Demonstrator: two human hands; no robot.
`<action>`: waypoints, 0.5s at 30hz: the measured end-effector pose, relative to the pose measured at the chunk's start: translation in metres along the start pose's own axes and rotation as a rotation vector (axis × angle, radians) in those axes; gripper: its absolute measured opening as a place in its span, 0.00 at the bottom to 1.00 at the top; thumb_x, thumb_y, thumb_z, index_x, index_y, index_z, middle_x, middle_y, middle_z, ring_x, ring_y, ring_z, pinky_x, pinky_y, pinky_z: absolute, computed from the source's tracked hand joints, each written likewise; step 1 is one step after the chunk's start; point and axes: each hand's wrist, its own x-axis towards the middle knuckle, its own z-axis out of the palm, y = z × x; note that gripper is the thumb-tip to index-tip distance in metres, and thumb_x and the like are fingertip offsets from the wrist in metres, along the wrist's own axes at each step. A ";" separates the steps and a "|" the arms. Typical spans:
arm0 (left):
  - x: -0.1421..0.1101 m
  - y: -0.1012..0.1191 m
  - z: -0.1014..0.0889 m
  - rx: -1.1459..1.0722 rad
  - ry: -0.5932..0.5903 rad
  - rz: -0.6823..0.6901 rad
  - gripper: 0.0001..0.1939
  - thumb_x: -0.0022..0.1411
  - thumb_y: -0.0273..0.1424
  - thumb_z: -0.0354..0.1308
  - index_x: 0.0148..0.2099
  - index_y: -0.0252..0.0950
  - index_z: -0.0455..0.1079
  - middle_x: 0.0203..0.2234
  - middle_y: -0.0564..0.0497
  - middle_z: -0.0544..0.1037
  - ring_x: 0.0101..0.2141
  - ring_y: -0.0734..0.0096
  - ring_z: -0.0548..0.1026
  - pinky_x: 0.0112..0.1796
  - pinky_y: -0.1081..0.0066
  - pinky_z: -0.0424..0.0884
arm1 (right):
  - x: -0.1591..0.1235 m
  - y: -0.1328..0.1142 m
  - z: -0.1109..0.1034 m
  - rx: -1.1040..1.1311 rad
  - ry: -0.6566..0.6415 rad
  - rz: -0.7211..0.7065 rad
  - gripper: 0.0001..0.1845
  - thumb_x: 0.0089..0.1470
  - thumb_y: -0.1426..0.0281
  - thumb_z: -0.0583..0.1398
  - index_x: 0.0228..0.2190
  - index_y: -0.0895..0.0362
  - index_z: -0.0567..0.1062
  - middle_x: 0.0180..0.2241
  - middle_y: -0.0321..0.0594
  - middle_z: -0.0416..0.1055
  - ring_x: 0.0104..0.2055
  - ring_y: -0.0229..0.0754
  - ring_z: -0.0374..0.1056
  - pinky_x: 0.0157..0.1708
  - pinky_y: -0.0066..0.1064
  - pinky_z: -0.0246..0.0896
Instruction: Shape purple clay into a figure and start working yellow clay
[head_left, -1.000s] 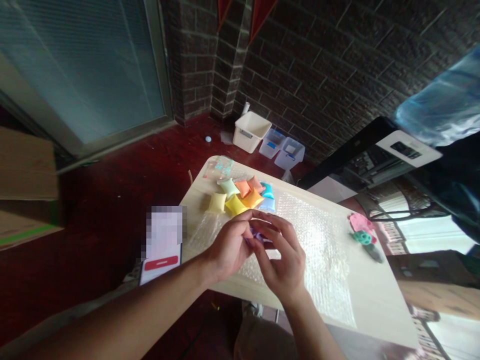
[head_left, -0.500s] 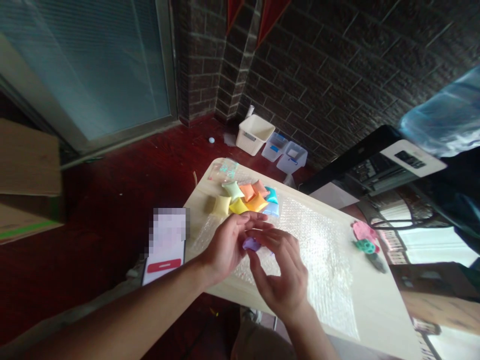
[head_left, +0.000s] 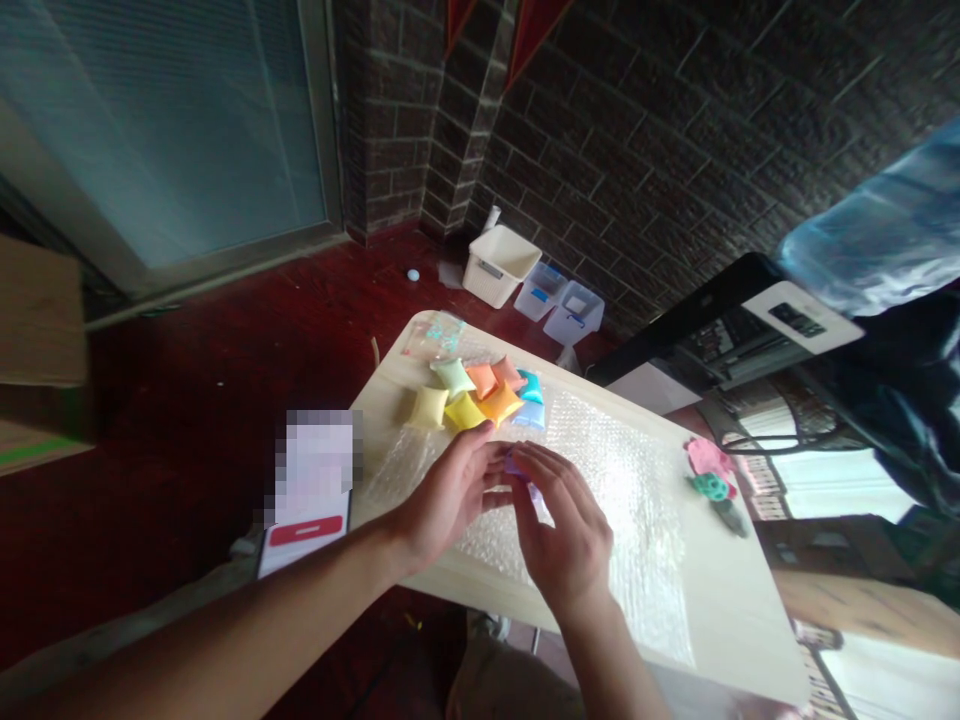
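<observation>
My hands close together. Right hand (head_left: 566, 525) pinches purple bit (head_left: 515, 463), not down on table (head_left: 727, 600). Can't tell if left hand (head_left: 446, 495) grips. Colourful little pillows (head_left: 501, 403) already down, bunched.

No text readable; turquoise marks (head_left: 445, 334) on clear bag (head_left: 422, 342) too blurred

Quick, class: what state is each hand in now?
Left hand: open, thumb apart; contact with the purple piece unclear.
Right hand: closed, pinching the purple piece.
</observation>
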 end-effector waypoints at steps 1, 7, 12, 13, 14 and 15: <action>0.000 0.001 0.000 -0.012 0.003 -0.005 0.26 0.63 0.53 0.61 0.44 0.33 0.77 0.45 0.40 0.81 0.51 0.52 0.74 0.51 0.59 0.69 | -0.001 0.000 0.001 0.007 -0.010 -0.025 0.25 0.65 0.83 0.61 0.58 0.52 0.74 0.52 0.47 0.81 0.57 0.51 0.77 0.55 0.50 0.79; 0.001 0.002 -0.002 -0.013 0.035 -0.027 0.24 0.63 0.52 0.62 0.41 0.34 0.76 0.42 0.41 0.80 0.48 0.54 0.75 0.48 0.61 0.70 | -0.003 0.001 0.001 0.051 -0.039 -0.085 0.26 0.64 0.83 0.61 0.60 0.53 0.74 0.54 0.49 0.80 0.60 0.53 0.75 0.56 0.52 0.78; 0.002 -0.003 -0.009 0.086 0.014 -0.031 0.27 0.64 0.54 0.60 0.43 0.33 0.78 0.44 0.39 0.82 0.47 0.53 0.77 0.50 0.58 0.70 | -0.003 0.007 0.002 -0.033 0.057 0.031 0.21 0.66 0.80 0.59 0.56 0.51 0.76 0.49 0.47 0.82 0.52 0.51 0.81 0.48 0.45 0.82; 0.002 -0.003 -0.010 0.104 0.016 -0.038 0.27 0.65 0.54 0.60 0.44 0.32 0.78 0.44 0.39 0.83 0.47 0.53 0.78 0.50 0.58 0.70 | -0.003 0.008 0.003 -0.048 0.078 0.074 0.19 0.66 0.79 0.60 0.55 0.52 0.76 0.48 0.47 0.83 0.50 0.50 0.82 0.46 0.43 0.83; 0.002 -0.003 -0.010 0.116 0.022 -0.045 0.28 0.65 0.54 0.60 0.45 0.32 0.79 0.45 0.38 0.83 0.47 0.53 0.78 0.51 0.58 0.70 | -0.005 0.010 0.004 -0.051 0.098 0.122 0.18 0.66 0.77 0.60 0.54 0.52 0.76 0.46 0.47 0.83 0.48 0.50 0.82 0.45 0.42 0.83; 0.002 -0.003 -0.011 0.120 0.030 -0.051 0.28 0.65 0.53 0.60 0.45 0.31 0.79 0.45 0.37 0.83 0.47 0.53 0.79 0.51 0.58 0.70 | -0.006 0.012 0.005 -0.041 0.115 0.173 0.16 0.66 0.76 0.61 0.53 0.52 0.76 0.45 0.46 0.83 0.46 0.49 0.82 0.44 0.41 0.83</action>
